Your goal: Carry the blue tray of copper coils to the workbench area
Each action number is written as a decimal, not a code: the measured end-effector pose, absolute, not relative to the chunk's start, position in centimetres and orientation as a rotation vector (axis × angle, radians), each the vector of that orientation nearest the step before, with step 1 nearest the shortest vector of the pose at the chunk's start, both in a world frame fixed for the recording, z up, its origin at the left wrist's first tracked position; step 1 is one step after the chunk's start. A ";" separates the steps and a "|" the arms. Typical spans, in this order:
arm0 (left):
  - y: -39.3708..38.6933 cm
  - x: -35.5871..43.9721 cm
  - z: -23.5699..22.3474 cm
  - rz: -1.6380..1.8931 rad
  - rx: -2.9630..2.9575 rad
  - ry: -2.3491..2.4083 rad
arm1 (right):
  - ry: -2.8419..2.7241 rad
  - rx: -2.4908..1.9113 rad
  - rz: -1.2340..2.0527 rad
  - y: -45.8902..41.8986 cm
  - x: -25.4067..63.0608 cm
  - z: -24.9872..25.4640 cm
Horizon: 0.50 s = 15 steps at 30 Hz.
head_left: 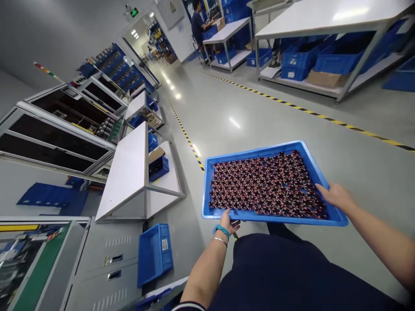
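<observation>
A shallow blue tray (256,153) is held out in front of my body, above the grey floor. Many small round black parts with reddish and pale wires (262,185) lie packed in rows inside it. My left hand (228,222) supports the near edge from below, its thumb over the rim; the fingers are partly under the tray. On the short right side, my right hand (337,196) grips the rim with the thumb inside; its other fingers are hidden behind the wall. A teal band and a bracelet are on my left wrist.
To the left stand a white table (126,168), a blue bin (155,255) on the floor and grey machines. Yellow-black tape (184,129) lines the walkway. At right is a long white table (324,19) with blue bins below. A person (198,26) sits at the back.
</observation>
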State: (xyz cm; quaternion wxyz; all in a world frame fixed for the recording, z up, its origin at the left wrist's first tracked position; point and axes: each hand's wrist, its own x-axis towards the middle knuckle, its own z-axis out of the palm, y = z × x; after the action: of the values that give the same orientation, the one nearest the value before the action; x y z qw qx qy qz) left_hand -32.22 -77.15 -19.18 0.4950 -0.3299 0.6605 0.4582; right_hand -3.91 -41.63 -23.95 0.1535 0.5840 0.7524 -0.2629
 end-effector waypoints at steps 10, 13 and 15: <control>-58.6 -45.5 -18.1 1.097 -0.922 1.631 | 2.258 1.441 -0.731 -20.7 -23.8 -21.2; -53.6 -49.3 -18.6 1.129 -0.936 1.609 | 2.269 1.423 -0.707 -14.7 -28.9 -21.3; -50.3 -51.8 -19.0 1.158 -0.936 1.581 | 2.290 1.410 -0.691 -10.7 -32.2 -21.7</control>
State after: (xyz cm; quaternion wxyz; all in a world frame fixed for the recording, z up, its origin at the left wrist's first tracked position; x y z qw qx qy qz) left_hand -51.75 -50.29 -19.00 0.4663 -0.3813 0.6439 0.4717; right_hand -32.15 -10.70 -21.70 0.1815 0.4995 0.8110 -0.2446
